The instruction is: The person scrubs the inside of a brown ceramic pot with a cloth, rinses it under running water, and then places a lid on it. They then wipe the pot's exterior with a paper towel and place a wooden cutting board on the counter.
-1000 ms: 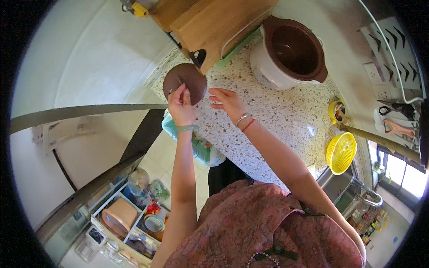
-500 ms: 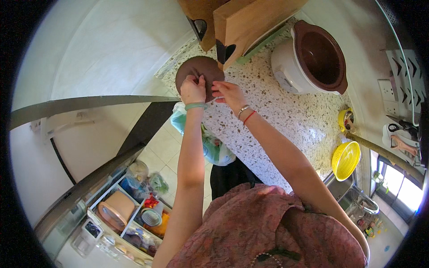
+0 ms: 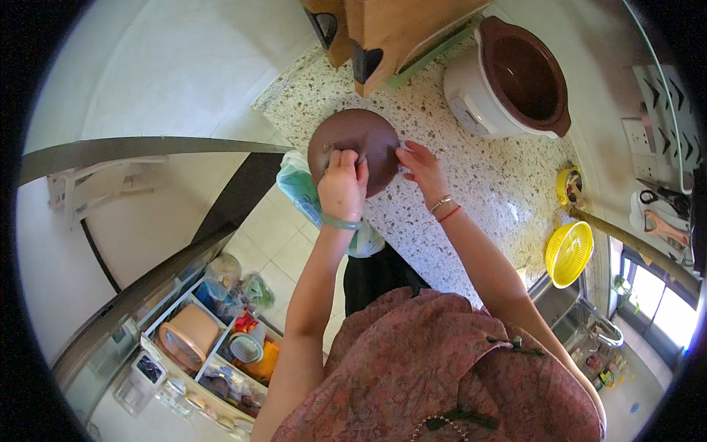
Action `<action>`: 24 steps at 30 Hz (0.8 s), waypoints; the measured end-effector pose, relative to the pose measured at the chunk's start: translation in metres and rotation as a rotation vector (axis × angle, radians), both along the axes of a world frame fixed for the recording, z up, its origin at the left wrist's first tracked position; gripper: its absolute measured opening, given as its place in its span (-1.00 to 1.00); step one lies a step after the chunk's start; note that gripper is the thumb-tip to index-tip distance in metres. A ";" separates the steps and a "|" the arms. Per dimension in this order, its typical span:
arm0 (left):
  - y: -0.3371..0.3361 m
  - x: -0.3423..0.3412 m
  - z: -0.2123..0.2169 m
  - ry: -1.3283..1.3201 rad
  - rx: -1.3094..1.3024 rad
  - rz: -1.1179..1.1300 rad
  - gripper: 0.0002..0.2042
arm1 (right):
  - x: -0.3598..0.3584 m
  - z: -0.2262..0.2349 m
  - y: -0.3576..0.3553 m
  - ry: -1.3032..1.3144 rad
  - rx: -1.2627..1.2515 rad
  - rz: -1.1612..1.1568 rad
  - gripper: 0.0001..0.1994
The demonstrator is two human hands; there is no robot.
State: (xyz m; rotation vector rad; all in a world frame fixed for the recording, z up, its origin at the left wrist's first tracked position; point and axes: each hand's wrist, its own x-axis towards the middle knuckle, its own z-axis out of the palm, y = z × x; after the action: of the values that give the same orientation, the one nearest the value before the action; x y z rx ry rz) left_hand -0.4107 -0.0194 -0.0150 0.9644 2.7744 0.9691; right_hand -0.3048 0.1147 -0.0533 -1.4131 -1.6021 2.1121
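A round, dark brown pot lid (image 3: 375, 136) is over the near left end of the speckled counter. My left hand (image 3: 343, 184) is closed on the middle of the lid, its fingers covering the knob. At the lid's right rim is my right hand (image 3: 426, 171), with fingers bent and pinched together. A small pale bit shows at those fingertips, too small to name. Farther right stands a white slow cooker (image 3: 471, 103) with an uncovered brown inner pot (image 3: 524, 77), the same colour as the lid.
Wooden boards (image 3: 398, 37) stand at the back of the counter (image 3: 449, 243). A plastic bag (image 3: 298, 184) hangs at the counter's left edge. On the right are a yellow basket (image 3: 569, 255) and a sink (image 3: 552, 302). An open drawer (image 3: 210, 361) with containers is at lower left.
Both hands and the lid have shifted to the right and a little nearer. The left hand keeps its hold in the middle, and the right hand has stayed by the right rim.
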 end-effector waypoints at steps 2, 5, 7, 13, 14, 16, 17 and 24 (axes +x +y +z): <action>0.001 0.016 0.012 -0.045 -0.021 -0.079 -0.86 | 0.023 0.019 0.002 -0.010 0.007 -0.042 -0.48; 0.009 0.040 0.029 -0.048 0.105 -0.150 -0.86 | 0.064 0.039 0.008 0.050 0.085 -0.093 -0.59; 0.017 0.058 0.044 -0.034 0.112 -0.185 -0.86 | 0.091 0.057 0.008 0.101 0.155 -0.148 -0.67; 0.043 0.096 0.055 -0.223 0.348 -0.324 -0.87 | 0.157 0.139 0.009 0.349 0.222 -0.254 -0.65; 0.048 0.110 0.076 -0.684 0.366 -0.209 -0.88 | 0.166 0.154 0.009 0.408 0.225 -0.262 -0.65; 0.053 0.119 0.081 -0.918 0.459 -0.291 -0.88 | 0.184 0.175 0.013 0.482 0.272 -0.290 -0.65; 0.055 0.122 0.084 -1.040 0.500 -0.327 -0.87 | 0.195 0.176 0.017 0.456 0.308 -0.319 -0.66; 0.064 0.156 0.095 -1.456 0.656 -0.613 -0.57 | 0.254 0.170 0.022 0.415 0.352 -0.482 -0.74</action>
State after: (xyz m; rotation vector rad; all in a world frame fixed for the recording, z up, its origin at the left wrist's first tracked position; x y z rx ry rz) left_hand -0.2546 0.0445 0.0795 0.5894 0.9264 1.5357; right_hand -0.0504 0.1363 0.1170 -1.0277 -1.2377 1.6131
